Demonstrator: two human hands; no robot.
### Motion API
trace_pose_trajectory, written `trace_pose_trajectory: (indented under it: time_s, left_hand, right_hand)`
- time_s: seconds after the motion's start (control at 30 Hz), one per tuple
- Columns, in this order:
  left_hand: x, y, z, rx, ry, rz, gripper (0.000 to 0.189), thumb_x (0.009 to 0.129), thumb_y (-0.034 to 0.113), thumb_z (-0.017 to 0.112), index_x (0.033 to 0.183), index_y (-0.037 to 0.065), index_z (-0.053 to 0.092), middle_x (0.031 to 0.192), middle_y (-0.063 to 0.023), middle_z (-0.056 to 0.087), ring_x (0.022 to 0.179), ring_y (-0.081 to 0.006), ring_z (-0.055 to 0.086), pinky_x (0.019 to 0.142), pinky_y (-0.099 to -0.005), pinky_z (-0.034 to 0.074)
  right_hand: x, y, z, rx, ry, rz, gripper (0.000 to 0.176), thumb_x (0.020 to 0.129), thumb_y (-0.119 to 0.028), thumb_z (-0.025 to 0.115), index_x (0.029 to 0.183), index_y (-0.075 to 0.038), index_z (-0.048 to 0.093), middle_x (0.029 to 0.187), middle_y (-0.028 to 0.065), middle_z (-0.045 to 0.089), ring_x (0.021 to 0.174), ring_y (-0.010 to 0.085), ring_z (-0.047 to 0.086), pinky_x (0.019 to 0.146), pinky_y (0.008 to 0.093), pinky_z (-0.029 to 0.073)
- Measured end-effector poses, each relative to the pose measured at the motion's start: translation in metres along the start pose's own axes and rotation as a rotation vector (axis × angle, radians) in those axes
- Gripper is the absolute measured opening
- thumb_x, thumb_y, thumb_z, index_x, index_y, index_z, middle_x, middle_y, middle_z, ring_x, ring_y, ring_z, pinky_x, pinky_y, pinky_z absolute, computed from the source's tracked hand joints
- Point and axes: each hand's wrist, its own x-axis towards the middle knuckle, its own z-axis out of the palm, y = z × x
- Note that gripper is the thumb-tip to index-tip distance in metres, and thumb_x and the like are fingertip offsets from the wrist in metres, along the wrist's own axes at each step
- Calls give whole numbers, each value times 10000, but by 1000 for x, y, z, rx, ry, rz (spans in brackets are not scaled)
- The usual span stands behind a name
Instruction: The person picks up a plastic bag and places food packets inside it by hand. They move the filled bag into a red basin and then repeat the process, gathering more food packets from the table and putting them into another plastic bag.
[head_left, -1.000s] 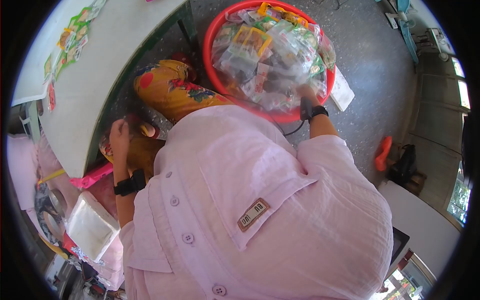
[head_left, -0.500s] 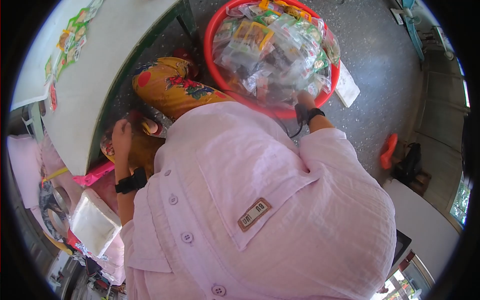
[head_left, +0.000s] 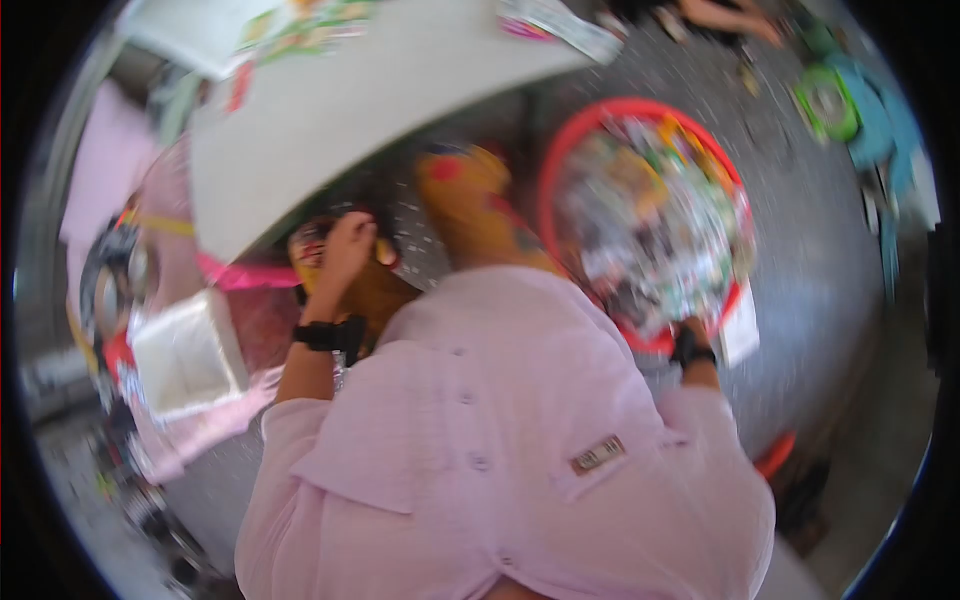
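A red plastic basin (head_left: 553, 190) full of clear and coloured plastic packets (head_left: 650, 225) stands on the floor, right of my knees. My right hand (head_left: 690, 328) is at its near rim, by the packets; its fingers are small and blurred, so its grip does not show. My left hand (head_left: 348, 245) is over my left leg in patterned yellow trousers (head_left: 385, 300), close to the table edge. Its fingers look loosely bent, with nothing visible in them. A black band (head_left: 330, 336) is on my left wrist and another black band (head_left: 692, 350) on my right.
A pale table (head_left: 400, 90) curves ahead on the left, with green packets (head_left: 320, 30) and a silvery packet (head_left: 560, 25) on it. A white foam box (head_left: 190, 355) is at left. Another person's arm (head_left: 730, 15) shows at the top, near a green fan (head_left: 827, 105).
My view has swung, so the basin sits further right and more of the table and another person's arm show. My right hand remains at the basin's near rim, my left over my leg.
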Motion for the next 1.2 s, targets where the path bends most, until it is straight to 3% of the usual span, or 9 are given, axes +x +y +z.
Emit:
trace_pose_trajectory:
  time_s: [0.07,0.1,0.37,0.57,0.67,0.8,0.9,1.13,1.2]
  left_hand:
    - [-1,6,-9,-76,125,-47,158,746,121,513,857,8,513,785,-130,528,713,-239,525,640,-305,420]
    - [-3,6,-16,-112,186,-92,148,740,107,521,850,8,510,759,-124,521,682,-222,518,617,-300,418]
    - [-48,-18,-119,120,727,-174,139,710,78,542,828,13,507,724,-123,506,665,-256,503,595,-318,413]
    - [-139,-97,-198,746,1012,-471,230,701,160,527,885,22,530,829,-163,549,792,-328,507,734,-390,399]
    - [-183,-143,-219,878,902,-766,322,697,200,508,964,21,523,892,-175,553,832,-338,512,769,-393,394]
    - [-218,-182,-223,504,309,-992,330,707,217,437,953,16,530,943,-210,536,868,-350,511,763,-401,397]
    - [-215,-173,-221,361,348,-1115,279,714,203,430,878,6,541,883,-221,545,846,-353,515,744,-405,397]
    - [-217,-185,-225,432,657,-891,215,708,188,463,785,4,544,823,-213,554,796,-346,527,682,-403,415]
    - [-218,-185,-223,425,473,-942,208,705,184,475,777,-1,537,783,-198,560,750,-336,533,665,-387,419]
  right_hand:
    - [38,10,-49,1051,-348,812,168,730,-167,535,622,-54,472,524,54,472,451,150,495,340,268,339]
    - [58,-2,-78,1305,-259,905,133,728,-157,517,672,-52,458,559,54,475,462,160,496,354,264,358]
    - [230,-153,-290,1286,-96,62,81,756,-146,491,751,-65,496,652,16,525,564,85,505,533,213,422]
    - [355,-275,-279,1105,319,-412,108,753,-111,516,802,-15,530,732,48,539,669,117,504,601,239,413]
    - [353,-330,-278,940,467,-539,137,751,-116,512,822,-1,534,771,88,548,716,179,516,658,277,410]
    - [345,-354,-269,553,570,-637,123,731,-116,505,806,-22,532,782,135,552,745,274,527,676,339,412]
    - [339,-356,-274,536,577,-642,112,716,-113,499,790,-34,529,789,152,548,756,321,513,670,382,408]
    - [341,-352,-273,477,646,-698,89,696,-93,513,761,-33,527,762,143,554,735,313,520,653,390,413]
    - [339,-351,-273,478,674,-692,87,692,-88,516,758,-31,526,757,142,555,736,311,520,653,392,413]
